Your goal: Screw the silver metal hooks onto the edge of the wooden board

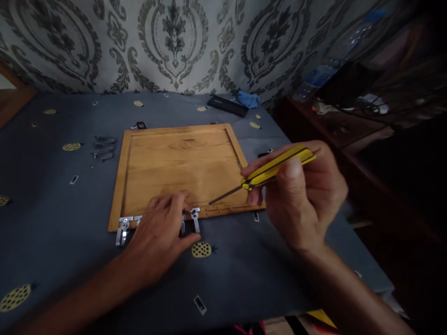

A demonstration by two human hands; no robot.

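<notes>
A framed wooden board [181, 163] lies flat on the table. Silver metal hooks line its near edge, one at the left corner [122, 231] and another hook [196, 219] just right of my left hand [160, 237]. That hand rests palm down over the near edge, fingers on the wood and thumb apart; it partly covers other hooks between. My right hand [309, 200] is closed around the yellow-and-black handle of a screwdriver [275, 168]. Its dark shaft slants down left, the tip close above the board right of the hook. Small dark holes show along the edge there.
Several more hooks [104, 148] lie in a group left of the board. At the back are a black case [227, 106] and a blue cloth [248, 99]. A plastic bottle [317, 77] and cables stand on dark furniture at the right. Patterned fabric hangs behind the table.
</notes>
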